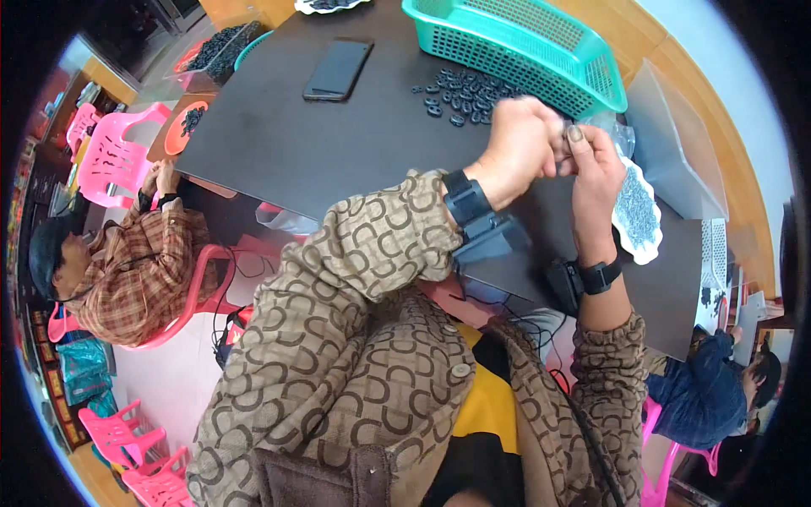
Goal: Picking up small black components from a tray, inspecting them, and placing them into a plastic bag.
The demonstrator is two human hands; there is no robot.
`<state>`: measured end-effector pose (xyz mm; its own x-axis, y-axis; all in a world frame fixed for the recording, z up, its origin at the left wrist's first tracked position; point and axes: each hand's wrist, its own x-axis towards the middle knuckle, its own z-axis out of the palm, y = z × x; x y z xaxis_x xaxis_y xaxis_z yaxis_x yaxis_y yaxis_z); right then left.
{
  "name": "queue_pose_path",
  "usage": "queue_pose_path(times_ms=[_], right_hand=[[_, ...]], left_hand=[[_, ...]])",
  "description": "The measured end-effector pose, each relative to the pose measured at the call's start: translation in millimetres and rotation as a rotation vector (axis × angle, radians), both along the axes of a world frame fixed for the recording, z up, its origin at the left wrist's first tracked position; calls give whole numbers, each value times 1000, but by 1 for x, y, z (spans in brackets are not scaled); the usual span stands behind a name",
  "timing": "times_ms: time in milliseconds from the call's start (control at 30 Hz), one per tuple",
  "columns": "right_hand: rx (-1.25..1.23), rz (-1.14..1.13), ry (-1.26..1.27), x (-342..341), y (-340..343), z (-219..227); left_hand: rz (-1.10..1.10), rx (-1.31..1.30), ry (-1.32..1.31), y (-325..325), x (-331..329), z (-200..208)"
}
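Note:
My left hand (522, 142) and my right hand (596, 167) meet over the right side of the dark table. The left fingers are curled in, with the back of that hand toward me. Thumb and fingers of the right hand are pinched together against the left fingertips. Whatever lies between them is too small or hidden to make out. Just beyond my left hand spreads a loose pile of small black oval ring-like pieces (463, 95). Beside my right hand is a white scalloped dish (647, 252) holding many tiny silvery grey parts.
A green plastic basket (515, 52) stands behind the pile. A dark phone (339, 71) lies on the table (279, 127) at left. A clear plastic bin (676, 139) is at right. Two other people sit at left (144, 270) and right (701, 393), near pink chairs (118, 156).

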<state>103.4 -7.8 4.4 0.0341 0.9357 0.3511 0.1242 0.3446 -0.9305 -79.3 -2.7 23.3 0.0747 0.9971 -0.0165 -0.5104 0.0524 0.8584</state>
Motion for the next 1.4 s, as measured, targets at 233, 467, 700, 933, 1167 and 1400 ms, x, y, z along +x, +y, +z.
queue_pose_path(times_ms=[233,467,700,933,1167,1400], right_hand=[[36,96,-664,-94,38,12],[98,129,-1073,-158,80,-7],[21,146,-1206,-168,97,-29],[-409,298,-43,-54,78,7],[-329,316,61,-2,22,16],[265,93,-554,6,6,20]], left_hand=[[459,94,-378,64,-152,19],[399,18,-408,55,-158,12],[357,38,-410,59,-162,7],[148,-70,-313,70,-112,-2],[-104,-116,-320,49,-36,-35],[-361,-71,-627,55,6,-22]])
